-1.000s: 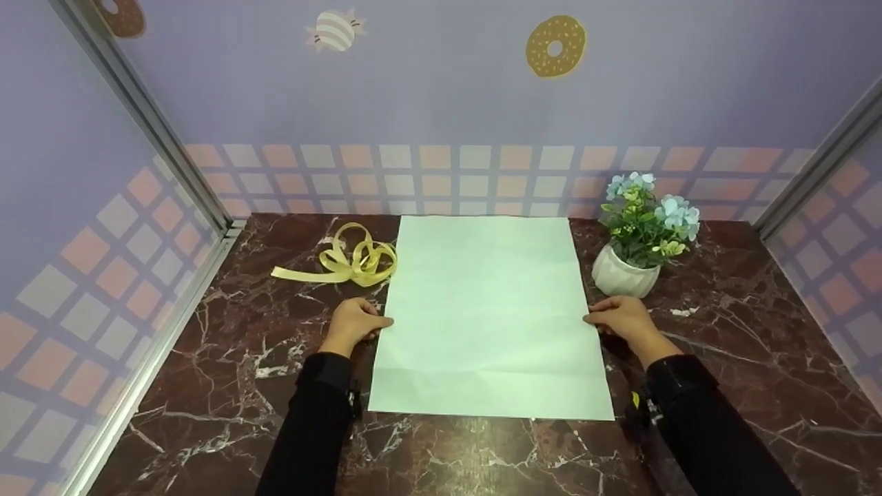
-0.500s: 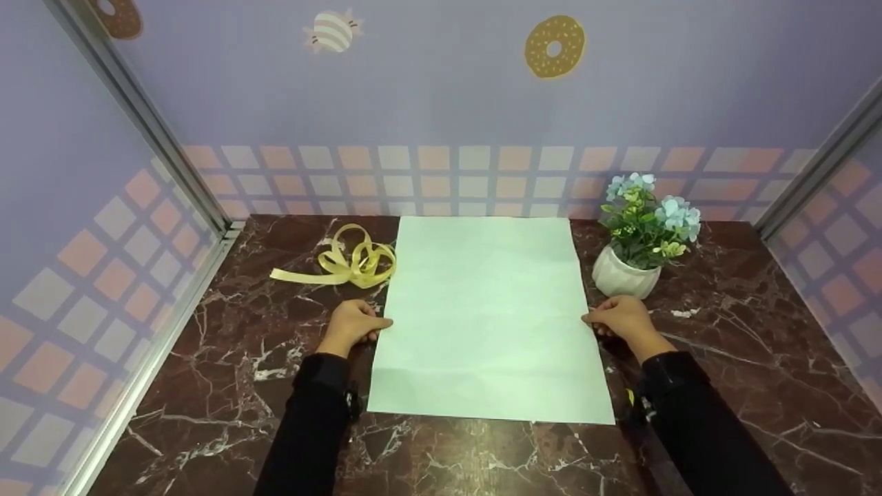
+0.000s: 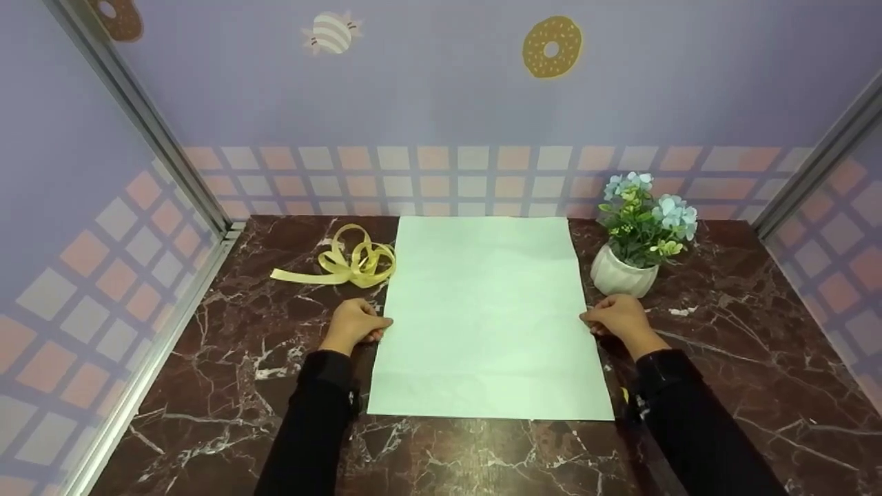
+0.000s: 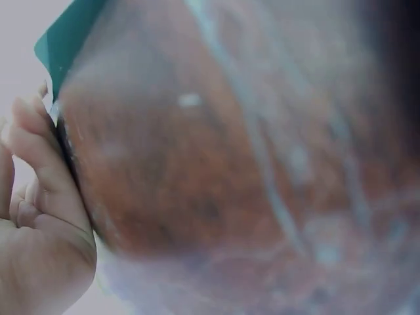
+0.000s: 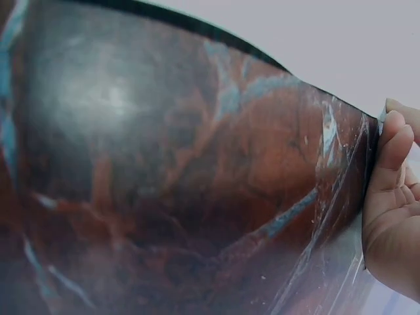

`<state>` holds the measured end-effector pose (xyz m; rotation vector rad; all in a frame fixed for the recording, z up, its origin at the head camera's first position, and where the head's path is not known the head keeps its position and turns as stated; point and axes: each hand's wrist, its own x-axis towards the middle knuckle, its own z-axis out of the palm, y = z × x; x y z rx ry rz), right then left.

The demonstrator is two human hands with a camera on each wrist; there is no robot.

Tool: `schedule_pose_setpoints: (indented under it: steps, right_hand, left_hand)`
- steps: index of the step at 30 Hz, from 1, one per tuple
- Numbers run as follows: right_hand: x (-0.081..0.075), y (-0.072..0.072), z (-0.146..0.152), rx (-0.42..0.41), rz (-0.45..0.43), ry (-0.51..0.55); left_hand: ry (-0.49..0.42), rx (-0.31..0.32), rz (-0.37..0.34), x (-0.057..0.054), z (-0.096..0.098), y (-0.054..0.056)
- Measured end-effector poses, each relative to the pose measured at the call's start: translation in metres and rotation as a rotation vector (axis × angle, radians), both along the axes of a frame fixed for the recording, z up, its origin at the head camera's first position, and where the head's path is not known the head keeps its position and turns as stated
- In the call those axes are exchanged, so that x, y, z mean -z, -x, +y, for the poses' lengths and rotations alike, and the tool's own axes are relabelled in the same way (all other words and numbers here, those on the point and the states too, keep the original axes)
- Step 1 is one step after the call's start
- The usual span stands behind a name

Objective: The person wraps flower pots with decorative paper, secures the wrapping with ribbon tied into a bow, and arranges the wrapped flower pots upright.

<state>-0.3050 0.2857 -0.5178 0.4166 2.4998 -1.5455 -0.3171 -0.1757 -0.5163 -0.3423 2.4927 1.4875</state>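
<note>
A large pale sheet of paper (image 3: 489, 317) lies on the dark marbled table in the head view, faintly creased across. My left hand (image 3: 353, 324) pinches its left edge between thumb and fingers, a little below the middle. On the opposite side my right hand (image 3: 619, 322) pinches the right edge at about the same height. In the left wrist view a teal strip of the sheet (image 4: 69, 46) rises past the fingertips of my left hand (image 4: 49, 197). Fingertips of my right hand (image 5: 397, 184) meet the sheet's edge in the right wrist view.
A looped yellow ribbon (image 3: 355, 265) lies left of the paper, its loops close to the edge. Just beyond my right hand stands a white pot (image 3: 623, 272) with blue artificial flowers (image 3: 675, 217). Walls (image 3: 441, 96) enclose the table at the back and both sides.
Both hands keep their hold on the paper's edges. My right hand and forearm have shifted very slightly left. The ribbon and flowerpot stay where they were.
</note>
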Motion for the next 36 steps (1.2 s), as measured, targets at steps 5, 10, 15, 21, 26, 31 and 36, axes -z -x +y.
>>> schedule_pose_setpoints:
  steps: [5, 10, 15, 21, 26, 31, 36]
  right_hand:
    - [0.0, 0.002, -0.005, 0.0, 0.017, -0.072]
    - [0.002, 0.003, -0.013, -0.042, 0.034, -0.181]
    - [0.002, 0.001, -0.017, -0.106, 0.013, -0.187]
    - [-0.003, -0.009, -0.01, -0.114, 0.067, -0.188]
    - [-0.014, -0.018, 0.001, -0.003, 0.195, -0.246]
    - [-0.02, -0.025, 0.008, 0.138, 0.288, -0.267]
    - [-0.022, -0.028, 0.014, 0.263, 0.319, -0.23]
  left_hand:
    - [0.073, 0.018, -0.004, -0.004, 0.005, 0.002]
    - [0.232, 0.025, -0.033, -0.007, 0.011, 0.0]
    - [0.36, -0.01, -0.042, -0.009, 0.019, -0.007]
    - [0.496, 0.01, 0.058, -0.02, 0.034, -0.014]
    - [0.605, 0.135, 0.056, -0.031, 0.051, -0.02]
    - [0.734, 0.247, 0.094, -0.039, 0.073, -0.033]
    - [0.754, 0.303, 0.187, -0.042, 0.098, -0.05]
